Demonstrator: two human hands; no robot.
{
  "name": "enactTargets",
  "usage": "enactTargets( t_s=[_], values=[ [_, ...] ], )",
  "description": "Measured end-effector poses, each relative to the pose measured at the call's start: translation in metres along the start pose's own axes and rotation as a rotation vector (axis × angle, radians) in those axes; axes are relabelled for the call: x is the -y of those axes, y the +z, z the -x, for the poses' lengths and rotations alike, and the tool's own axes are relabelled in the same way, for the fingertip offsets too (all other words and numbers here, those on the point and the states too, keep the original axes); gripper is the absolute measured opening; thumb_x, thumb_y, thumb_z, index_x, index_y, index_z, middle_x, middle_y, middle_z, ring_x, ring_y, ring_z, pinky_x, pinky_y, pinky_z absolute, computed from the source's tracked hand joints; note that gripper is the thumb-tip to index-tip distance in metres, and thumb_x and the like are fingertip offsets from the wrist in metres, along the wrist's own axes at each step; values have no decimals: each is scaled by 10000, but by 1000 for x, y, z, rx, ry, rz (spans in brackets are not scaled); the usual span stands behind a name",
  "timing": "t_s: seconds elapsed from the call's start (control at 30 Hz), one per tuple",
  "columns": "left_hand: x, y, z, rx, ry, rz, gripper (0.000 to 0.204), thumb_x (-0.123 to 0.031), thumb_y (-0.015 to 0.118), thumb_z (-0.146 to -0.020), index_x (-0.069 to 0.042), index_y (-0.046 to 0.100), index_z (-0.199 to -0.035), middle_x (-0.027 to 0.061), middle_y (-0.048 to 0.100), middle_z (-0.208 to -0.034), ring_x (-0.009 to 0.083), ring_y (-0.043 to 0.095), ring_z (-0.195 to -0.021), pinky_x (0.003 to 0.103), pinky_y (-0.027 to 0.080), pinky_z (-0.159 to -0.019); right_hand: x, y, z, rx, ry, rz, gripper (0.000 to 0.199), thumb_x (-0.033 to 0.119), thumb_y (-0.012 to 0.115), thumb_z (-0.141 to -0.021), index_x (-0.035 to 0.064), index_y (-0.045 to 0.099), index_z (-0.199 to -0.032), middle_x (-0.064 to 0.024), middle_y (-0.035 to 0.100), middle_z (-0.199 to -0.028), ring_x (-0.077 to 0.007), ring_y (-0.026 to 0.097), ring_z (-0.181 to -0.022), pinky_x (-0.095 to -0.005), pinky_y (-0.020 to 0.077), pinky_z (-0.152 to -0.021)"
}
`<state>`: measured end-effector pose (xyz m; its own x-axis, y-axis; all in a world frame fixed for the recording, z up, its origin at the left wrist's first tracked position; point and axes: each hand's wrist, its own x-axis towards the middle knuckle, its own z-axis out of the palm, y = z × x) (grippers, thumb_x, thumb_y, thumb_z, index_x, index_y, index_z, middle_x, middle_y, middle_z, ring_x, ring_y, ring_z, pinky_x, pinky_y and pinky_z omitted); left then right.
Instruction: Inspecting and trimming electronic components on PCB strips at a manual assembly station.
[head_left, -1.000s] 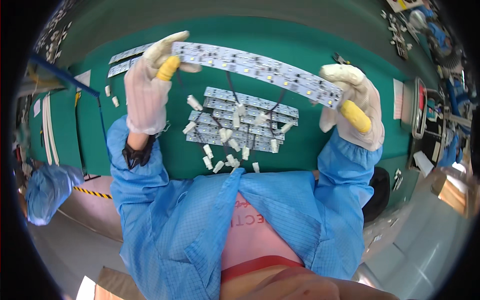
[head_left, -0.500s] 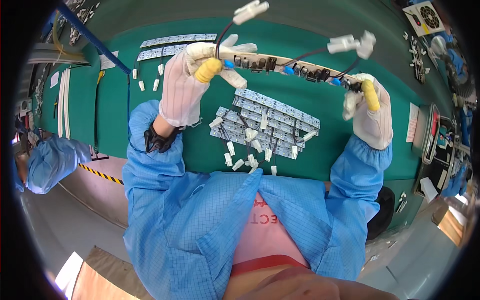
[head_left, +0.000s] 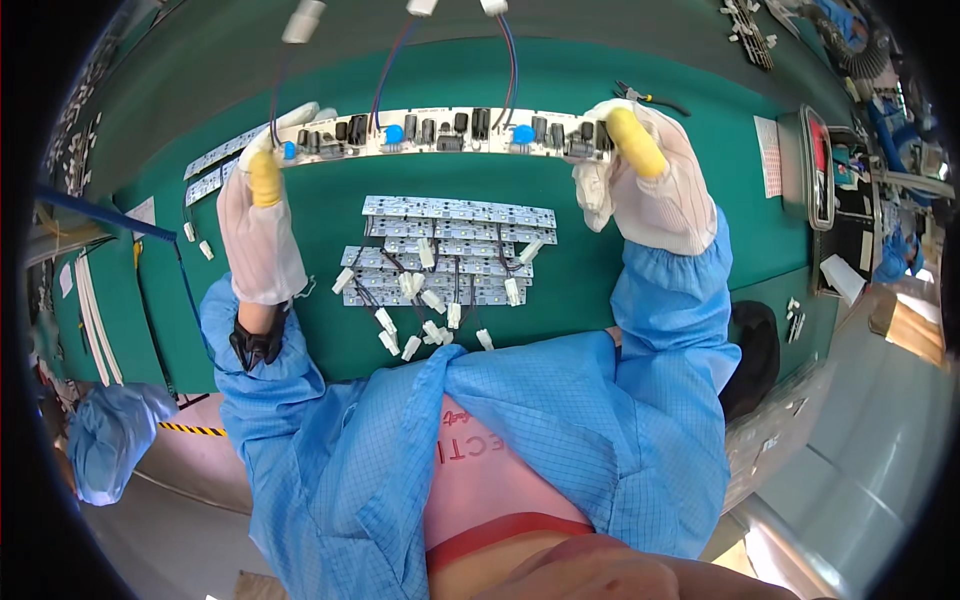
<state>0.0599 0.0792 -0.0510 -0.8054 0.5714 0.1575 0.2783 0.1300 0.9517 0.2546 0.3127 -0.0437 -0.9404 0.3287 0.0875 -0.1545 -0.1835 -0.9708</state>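
Note:
Raised above the green mat is a long white circuit board strip point(head_left: 440, 132), its face with black and blue components toward me. Thin wires with white connectors point(head_left: 304, 20) stand up from its far side. My left hand point(head_left: 262, 215), in a white glove with a yellow thumb cover, grips the strip's left end. At the right end my right hand point(head_left: 650, 170), gloved the same way, pinches the board between thumb and fingers. Below it on the mat lies a stack of LED strips point(head_left: 450, 245), with several white connectors point(head_left: 410, 285) hanging toward me.
More LED strips point(head_left: 215, 170) lie beyond my left hand. Pliers point(head_left: 650, 98) rest past my right hand. A clear-walled bin point(head_left: 818, 170) stands on the right. A blue cord point(head_left: 105, 212) crosses the left side, and another person's blue sleeve point(head_left: 115, 440) shows at lower left.
The held strip has turned so its component face shows more fully, and it sits more level. Its wires and connectors now point away from me. The head view has shifted.

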Motion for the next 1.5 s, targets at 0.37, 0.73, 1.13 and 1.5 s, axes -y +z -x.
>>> enactTargets(
  t_s=[0.37, 0.73, 1.13, 1.5],
  values=[
    [20, -19, 6, 106, 137, -51, 311, -159, 454, -891, -45, 603, -1139, 46, 686, -688, 132, 608, -718, 266, 456, -703, -8, -15, 5, -24, 180, -149, 592, 414, 686, -789, -49, 501, -1108, -195, 617, -866, -187, 571, -518, -285, 477, -422],
    [28, -70, -36, -19, 244, -358, 228, -110, 469, -907, -41, 566, -1102, 103, 588, -1072, 183, 637, -809, 288, 472, -782, 2, 24, 4, 273, 194, 1011, 667, 10, 707, -682, 59, 435, -1289, -118, 490, -1208, -250, 512, -1090, -334, 460, -881],
    [72, -100, -71, -386, 525, -940, 246, -169, 690, -764, -186, 668, -1009, 110, 641, -1020, 290, 571, -1004, 368, 434, -870, 10, 16, 3, 190, 428, 174, 417, 55, 761, -694, -10, 556, -1052, -108, 636, -935, -189, 650, -772, -281, 530, -622],
    [26, -7, -11, 468, 282, -22, 619, -510, 275, -969, -7, 453, -1283, 141, 614, -1110, 257, 560, -1092, 376, 398, -968, 4, 6, -16, -4, 372, 403, 299, 210, 600, -881, 21, 566, -1110, -67, 624, -771, -84, 540, -526, -180, 402, -480]
  ],
)
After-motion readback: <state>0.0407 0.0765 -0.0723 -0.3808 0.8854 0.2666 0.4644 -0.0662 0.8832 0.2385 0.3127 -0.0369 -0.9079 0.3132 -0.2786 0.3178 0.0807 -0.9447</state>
